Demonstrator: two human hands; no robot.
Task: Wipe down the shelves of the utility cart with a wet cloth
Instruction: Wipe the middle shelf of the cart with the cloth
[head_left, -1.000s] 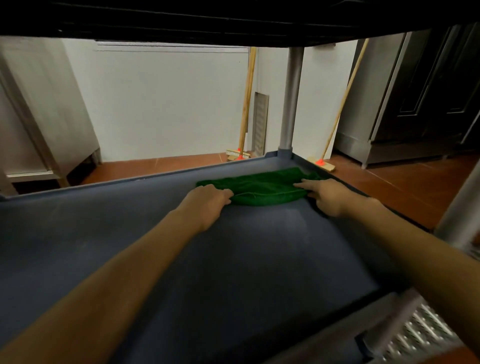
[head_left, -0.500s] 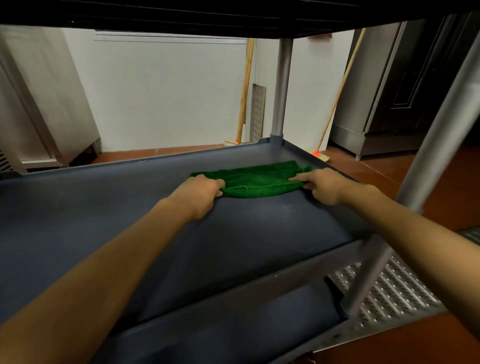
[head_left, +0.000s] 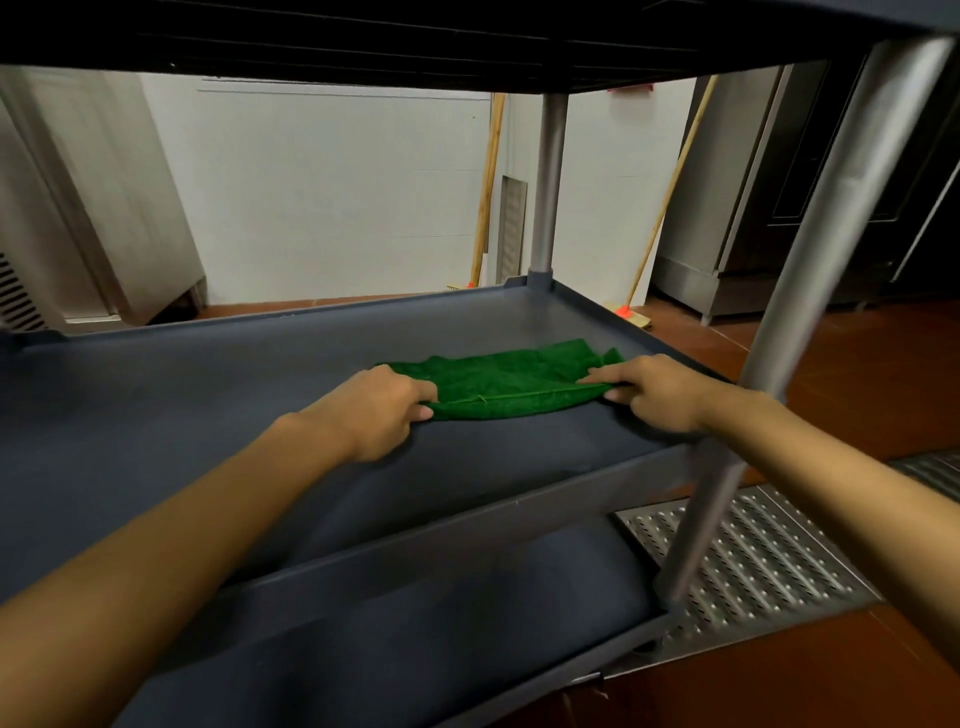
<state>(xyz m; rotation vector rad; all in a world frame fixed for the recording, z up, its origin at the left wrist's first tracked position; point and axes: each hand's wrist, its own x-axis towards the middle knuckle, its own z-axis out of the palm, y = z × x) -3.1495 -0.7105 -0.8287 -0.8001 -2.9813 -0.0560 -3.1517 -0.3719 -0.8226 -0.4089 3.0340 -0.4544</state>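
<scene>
A green cloth (head_left: 506, 382) lies spread on the dark grey middle shelf (head_left: 208, 395) of the utility cart, toward its right side. My left hand (head_left: 376, 410) pinches the cloth's left end between thumb and fingers. At the right end, my right hand (head_left: 652, 389) pinches the cloth's near edge. Below, the cart's bottom shelf (head_left: 441, 634) shows, and the underside of the top shelf (head_left: 415, 36) spans overhead.
Grey cart posts stand at the far right corner (head_left: 545, 182) and the near right (head_left: 810, 270). Two wooden-handled brooms (head_left: 660, 208) lean on the white wall behind. A perforated metal floor grate (head_left: 753, 556) lies right of the cart. Steel cabinets stand at left and right.
Both hands have drawn the cloth back toward the near edge of the shelf, away from the far right corner. My view has pulled back, so the bottom shelf and near post show.
</scene>
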